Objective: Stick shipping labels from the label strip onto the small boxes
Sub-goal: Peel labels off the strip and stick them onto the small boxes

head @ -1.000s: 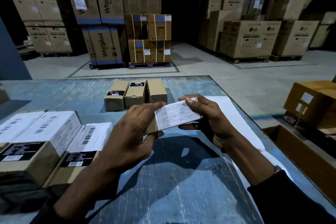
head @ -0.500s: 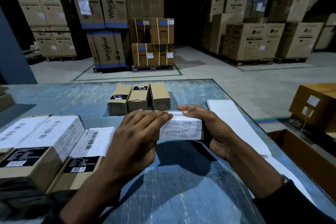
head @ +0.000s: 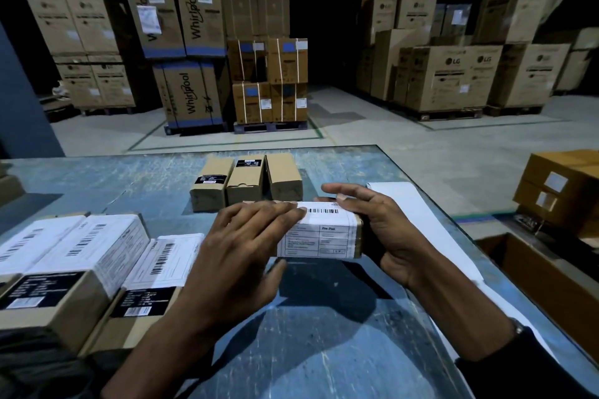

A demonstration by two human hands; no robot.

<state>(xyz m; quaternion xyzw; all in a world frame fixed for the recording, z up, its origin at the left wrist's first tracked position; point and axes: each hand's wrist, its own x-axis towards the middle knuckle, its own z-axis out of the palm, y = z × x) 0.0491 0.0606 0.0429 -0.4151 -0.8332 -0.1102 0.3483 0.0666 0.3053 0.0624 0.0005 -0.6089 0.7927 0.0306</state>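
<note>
You hold one small box (head: 324,233) between your two hands, just above the desk (head: 324,350), about the middle of its width and nearer to the right edge than to the left. A shipping label (head: 319,235) is already wrapped over its top and its near face. Your left hand (head: 240,256) lies on the left part of the box with fingers (head: 275,210) straight and flat, pressing the label; the thumb is spread below the box. Your right hand (head: 382,230) grips the right end, thumb on top by the barcode and the other fingers curled round the end.

I judge the box as light and stiff, thin cardboard that can dent if you squeeze hard. Take it by the short ends, so the labelled faces stay free. The label is thin paper and will crease, so smooth it from the middle outward.

The label strip (head: 421,220), a long white band, lies along the right edge of the desk. Three unlabelled boxes (head: 246,183) stand side by side near the far edge. The labelled boxes (head: 97,256) lie together at the left edge. Beside the right edge stands an open carton (head: 534,272); what is in it I cannot tell, the inside is too dark.
</note>
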